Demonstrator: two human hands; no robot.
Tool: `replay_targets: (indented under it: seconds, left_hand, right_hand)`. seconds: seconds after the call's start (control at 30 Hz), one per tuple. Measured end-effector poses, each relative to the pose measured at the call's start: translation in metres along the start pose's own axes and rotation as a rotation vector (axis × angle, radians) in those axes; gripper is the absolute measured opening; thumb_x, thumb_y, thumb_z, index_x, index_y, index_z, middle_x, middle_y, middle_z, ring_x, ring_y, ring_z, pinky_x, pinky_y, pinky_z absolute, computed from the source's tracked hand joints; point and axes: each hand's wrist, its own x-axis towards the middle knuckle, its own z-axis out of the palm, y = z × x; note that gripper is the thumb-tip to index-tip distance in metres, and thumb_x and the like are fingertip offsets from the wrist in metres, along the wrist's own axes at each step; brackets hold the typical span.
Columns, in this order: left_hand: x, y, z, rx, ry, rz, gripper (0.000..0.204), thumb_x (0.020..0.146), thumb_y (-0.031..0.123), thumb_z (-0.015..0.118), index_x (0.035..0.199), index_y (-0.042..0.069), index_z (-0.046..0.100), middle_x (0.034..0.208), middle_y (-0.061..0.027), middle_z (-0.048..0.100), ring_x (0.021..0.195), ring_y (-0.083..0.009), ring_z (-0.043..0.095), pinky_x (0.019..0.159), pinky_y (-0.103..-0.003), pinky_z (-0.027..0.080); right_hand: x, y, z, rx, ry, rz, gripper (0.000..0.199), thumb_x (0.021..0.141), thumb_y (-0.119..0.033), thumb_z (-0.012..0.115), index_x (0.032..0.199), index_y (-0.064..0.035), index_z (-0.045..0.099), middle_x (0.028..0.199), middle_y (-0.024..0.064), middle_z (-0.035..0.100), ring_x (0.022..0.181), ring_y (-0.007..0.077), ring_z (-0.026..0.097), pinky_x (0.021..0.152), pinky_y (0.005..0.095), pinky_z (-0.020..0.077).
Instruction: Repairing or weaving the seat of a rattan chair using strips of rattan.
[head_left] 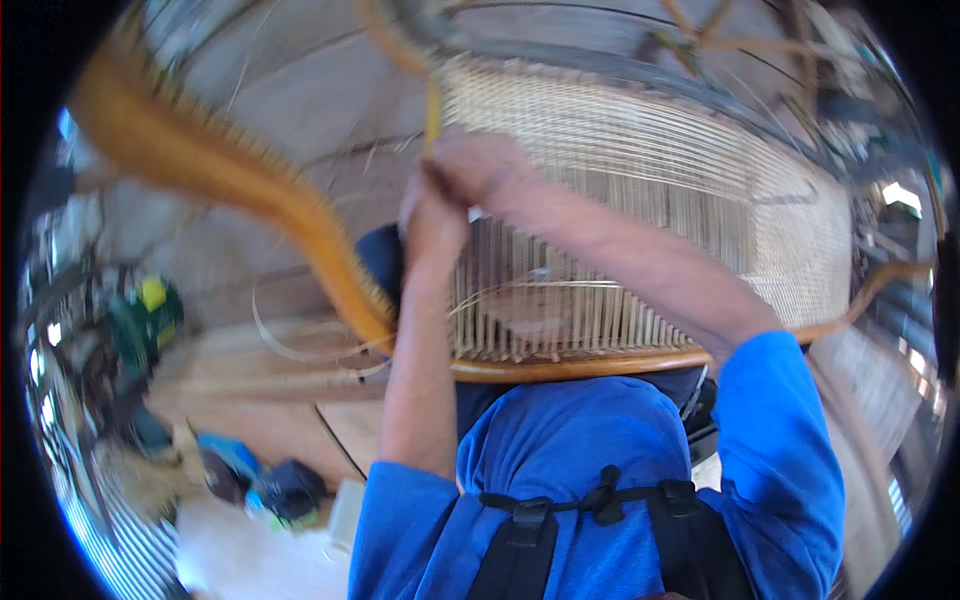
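Both hands meet at the upper left corner of the woven cane panel [640, 200] of a rattan chair frame [300, 220]. The left hand [432, 225] and right hand [480, 165] are clenched together around 1 yellow cane strip [433, 110], which runs vertically upward. The frame's rail [580, 366] lies horizontally below.

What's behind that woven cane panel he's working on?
Through gaps in the woven panel, only dim shapes and bare floor show. The tighter weave at right hides everything. Both hands grip a strand at its top edge.
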Motion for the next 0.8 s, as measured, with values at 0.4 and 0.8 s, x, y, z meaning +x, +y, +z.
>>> replay_targets:
  seconds: [0.4,0.8]
  left_hand:
    - [0.012,0.114,0.082,-0.160,-0.180,0.012,0.033,0.082,0.008,0.058,0.113,0.000,0.049,0.104,-0.0095,0.058,0.092,-0.0174,0.054,0.083,-0.031,0.043]
    - [-0.018,0.114,0.081,0.141,-0.166,-0.076,0.033,0.091,0.024,0.044,0.109,-0.002,0.053,0.095,-0.0092,0.059,0.080,-0.0184,0.055,0.076,-0.030,0.045]
  right_hand:
    - [-0.056,0.067,-0.100,0.213,0.201,0.207,0.020,0.074,-0.014,0.056,0.088,-0.0060,0.068,0.089,0.0138,0.065,0.085,0.0299,0.064,0.067,0.0382,0.0527]
    - [-0.198,0.058,-0.189,0.444,0.341,0.423,0.027,0.085,-0.015,0.051,0.109,-0.0051,0.055,0.101,0.0184,0.060,0.097,0.0323,0.058,0.083,0.0403,0.0467]
